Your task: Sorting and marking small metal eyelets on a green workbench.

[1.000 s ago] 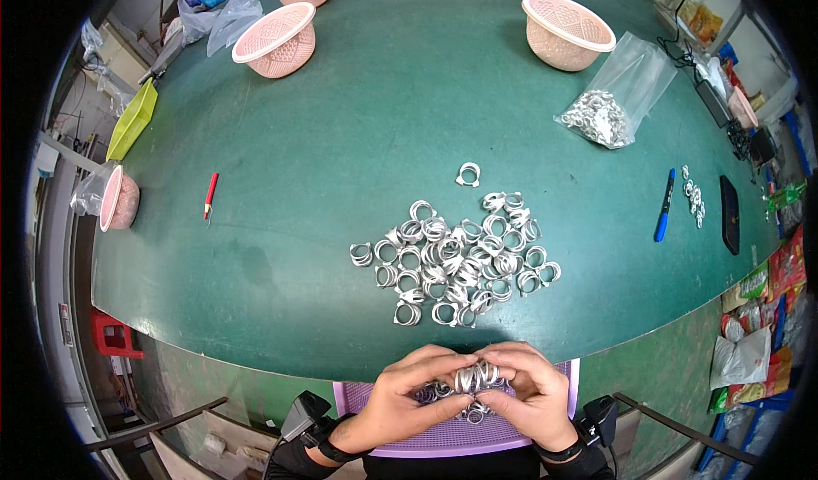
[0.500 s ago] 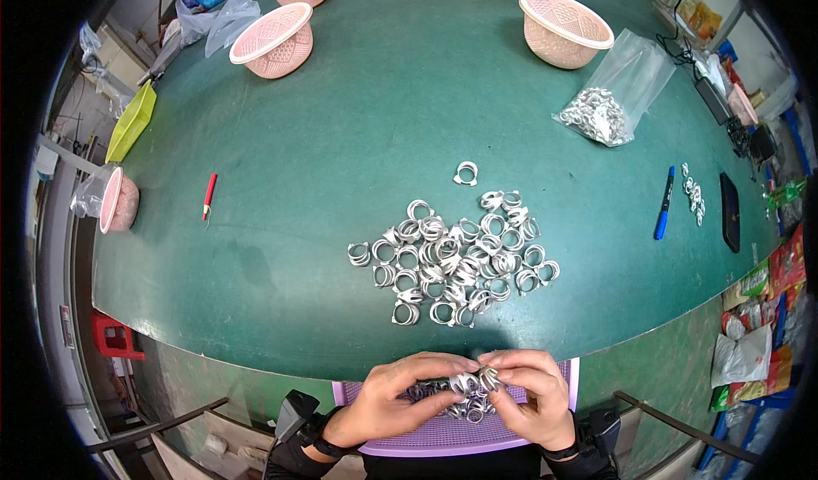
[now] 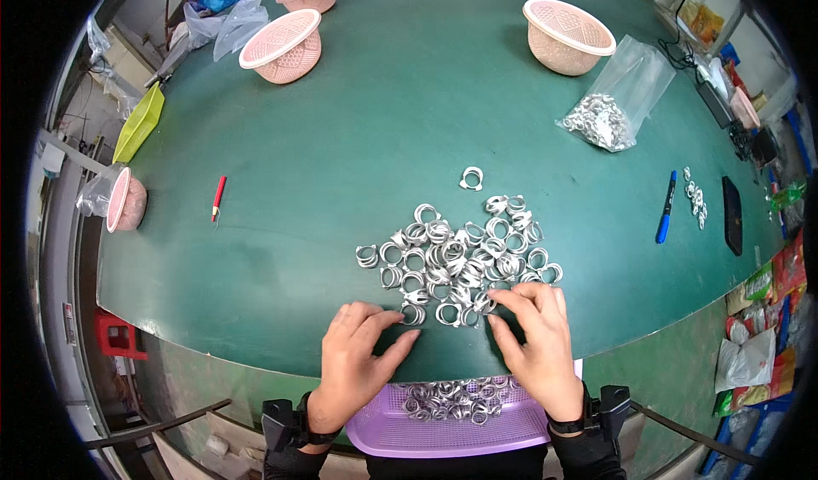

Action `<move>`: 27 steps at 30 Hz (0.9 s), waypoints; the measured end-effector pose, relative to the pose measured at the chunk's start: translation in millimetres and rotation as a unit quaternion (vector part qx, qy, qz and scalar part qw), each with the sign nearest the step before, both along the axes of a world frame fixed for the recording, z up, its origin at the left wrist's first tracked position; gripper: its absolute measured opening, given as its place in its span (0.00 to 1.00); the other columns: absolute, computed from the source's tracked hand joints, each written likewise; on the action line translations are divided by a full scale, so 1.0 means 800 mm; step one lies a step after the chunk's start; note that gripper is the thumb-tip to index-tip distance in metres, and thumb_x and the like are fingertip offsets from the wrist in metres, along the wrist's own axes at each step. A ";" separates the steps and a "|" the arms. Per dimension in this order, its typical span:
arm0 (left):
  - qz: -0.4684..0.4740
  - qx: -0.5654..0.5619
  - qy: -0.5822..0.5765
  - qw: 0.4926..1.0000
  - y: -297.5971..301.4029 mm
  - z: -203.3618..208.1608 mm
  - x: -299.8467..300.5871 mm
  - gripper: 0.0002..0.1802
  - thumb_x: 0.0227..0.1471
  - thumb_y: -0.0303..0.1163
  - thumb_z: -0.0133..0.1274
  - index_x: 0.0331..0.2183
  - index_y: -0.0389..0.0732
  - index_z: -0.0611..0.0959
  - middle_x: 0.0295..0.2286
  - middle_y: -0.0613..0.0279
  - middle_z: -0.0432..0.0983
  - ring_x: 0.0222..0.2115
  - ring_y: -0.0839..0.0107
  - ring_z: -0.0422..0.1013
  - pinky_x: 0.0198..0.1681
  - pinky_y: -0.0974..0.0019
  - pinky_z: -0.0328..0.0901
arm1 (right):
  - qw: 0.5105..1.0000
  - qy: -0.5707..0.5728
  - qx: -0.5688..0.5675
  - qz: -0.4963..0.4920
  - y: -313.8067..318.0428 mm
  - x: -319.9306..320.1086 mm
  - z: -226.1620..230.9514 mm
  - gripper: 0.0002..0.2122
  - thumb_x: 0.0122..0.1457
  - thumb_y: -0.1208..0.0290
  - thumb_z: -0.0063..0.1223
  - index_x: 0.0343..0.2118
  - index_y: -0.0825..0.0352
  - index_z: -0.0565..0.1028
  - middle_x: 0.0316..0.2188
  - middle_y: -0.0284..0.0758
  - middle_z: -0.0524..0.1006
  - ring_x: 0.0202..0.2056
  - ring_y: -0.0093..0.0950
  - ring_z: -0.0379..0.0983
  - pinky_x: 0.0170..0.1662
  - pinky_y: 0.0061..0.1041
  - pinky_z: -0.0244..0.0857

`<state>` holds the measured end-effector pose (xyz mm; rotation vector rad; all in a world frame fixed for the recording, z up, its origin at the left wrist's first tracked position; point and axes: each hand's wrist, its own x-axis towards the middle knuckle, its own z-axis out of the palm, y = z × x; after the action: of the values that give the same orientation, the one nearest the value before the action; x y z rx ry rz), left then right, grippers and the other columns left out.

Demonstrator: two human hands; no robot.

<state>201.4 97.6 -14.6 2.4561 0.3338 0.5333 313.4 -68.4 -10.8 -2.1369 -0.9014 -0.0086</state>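
Silver metal rings (image 3: pixel 464 267) with pronged fronts lie in a loose pile on the green table. My left hand (image 3: pixel 358 352) is at the pile's near left edge, thumb and forefinger apart, the forefinger tip at a ring (image 3: pixel 412 314). At the near right edge, my right hand (image 3: pixel 538 339) has its thumb and forefinger spread beside another ring (image 3: pixel 484 302); the fingertips reach its side without visibly closing on it. Below both hands, a purple plastic basket (image 3: pixel 375 433) in my lap holds many more rings (image 3: pixel 452 401).
One ring (image 3: pixel 471 178) lies apart beyond the pile. A clear bag of rings (image 3: pixel 601 122), a blue marker (image 3: pixel 665 207) and a black phone (image 3: pixel 732 216) are on the right. A red pen (image 3: pixel 219 199) lies left. Pink baskets (image 3: pixel 285 49) stand farther back.
Both hands have moved forward from above the purple basket to the pile's near edge. The rings they held between their fingers are no longer in them.
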 end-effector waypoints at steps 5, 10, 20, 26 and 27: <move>-0.051 -0.015 0.004 0.999 -0.006 -0.008 0.003 0.09 0.31 0.22 0.59 0.22 0.38 0.77 0.20 0.60 0.67 0.22 0.66 0.65 0.25 0.68 0.59 | 0.999 -0.033 0.002 0.035 -0.008 0.004 -0.008 0.13 0.40 0.82 0.53 0.32 0.65 0.74 0.27 0.34 0.68 0.29 0.31 0.63 0.30 0.26 0.61; -0.098 -0.148 0.032 0.984 -0.012 -0.001 -0.012 0.08 0.30 0.22 0.61 0.21 0.38 0.78 0.18 0.63 0.67 0.20 0.69 0.64 0.23 0.70 0.59 | 0.988 -0.052 -0.040 0.142 -0.033 0.005 0.004 0.16 0.35 0.83 0.52 0.32 0.65 0.74 0.28 0.33 0.68 0.30 0.30 0.65 0.28 0.24 0.62; -0.099 -0.038 0.088 0.991 -0.016 0.006 -0.006 0.18 0.31 0.28 0.62 0.31 0.37 0.77 0.24 0.59 0.67 0.23 0.66 0.66 0.25 0.69 0.61 | 0.995 0.038 -0.076 0.049 -0.029 -0.016 0.004 0.12 0.42 0.72 0.57 0.32 0.67 0.72 0.30 0.37 0.68 0.32 0.35 0.64 0.35 0.29 0.60; -0.122 -0.339 0.104 0.927 -0.026 0.011 -0.010 0.19 0.34 0.24 0.60 0.34 0.35 0.77 0.33 0.57 0.70 0.27 0.72 0.68 0.30 0.73 0.64 | 0.974 0.197 0.036 0.105 -0.032 -0.028 0.004 0.16 0.41 0.74 0.61 0.36 0.68 0.72 0.33 0.38 0.68 0.31 0.30 0.68 0.32 0.24 0.64; -0.146 -0.351 0.104 0.919 -0.027 0.016 -0.010 0.19 0.36 0.19 0.58 0.36 0.34 0.76 0.37 0.56 0.69 0.30 0.73 0.69 0.33 0.73 0.65 | 0.963 0.236 0.073 0.112 -0.032 -0.031 0.005 0.16 0.42 0.75 0.60 0.37 0.68 0.73 0.34 0.38 0.68 0.31 0.28 0.69 0.33 0.23 0.65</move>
<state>193.3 76.4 -1.5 1.8062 0.1890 0.0010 288.3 -93.6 -7.1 -1.7766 -0.8195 0.5125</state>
